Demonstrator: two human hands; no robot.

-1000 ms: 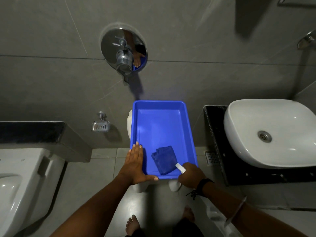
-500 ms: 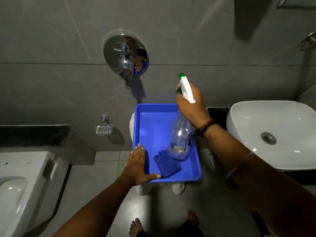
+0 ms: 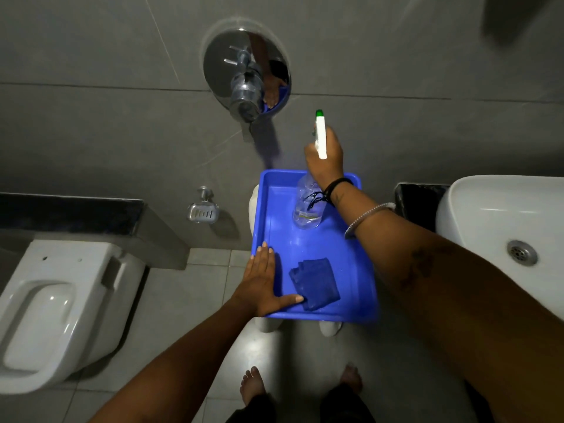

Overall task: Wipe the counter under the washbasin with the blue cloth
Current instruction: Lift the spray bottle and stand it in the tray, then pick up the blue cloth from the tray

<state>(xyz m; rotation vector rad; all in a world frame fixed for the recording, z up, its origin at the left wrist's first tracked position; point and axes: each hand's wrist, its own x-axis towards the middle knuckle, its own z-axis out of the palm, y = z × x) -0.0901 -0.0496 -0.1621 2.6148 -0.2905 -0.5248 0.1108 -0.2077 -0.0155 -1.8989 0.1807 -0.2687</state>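
Observation:
A folded blue cloth (image 3: 314, 283) lies in the near part of a blue plastic tray (image 3: 357, 270) that rests on a white stool. My left hand (image 3: 264, 283) lies flat on the tray's near left corner, thumb tip touching the cloth. My right hand (image 3: 325, 157) grips the neck of a clear spray bottle (image 3: 306, 206) with a white and green trigger head, held upright with its base at the tray's far end. The white washbasin (image 3: 500, 236) sits at the right on a black counter (image 3: 419, 196).
A white toilet (image 3: 52, 303) stands at the left below a black-topped ledge (image 3: 70, 213). A chrome soap dish (image 3: 203, 212) and a round chrome mixer valve (image 3: 245, 74) are on the grey tiled wall. My bare feet (image 3: 253, 386) stand on the floor tiles.
My right hand lifted the spray bottle from below the tray's near right corner and carried it to the tray's far end. The left hand has stayed on the tray.

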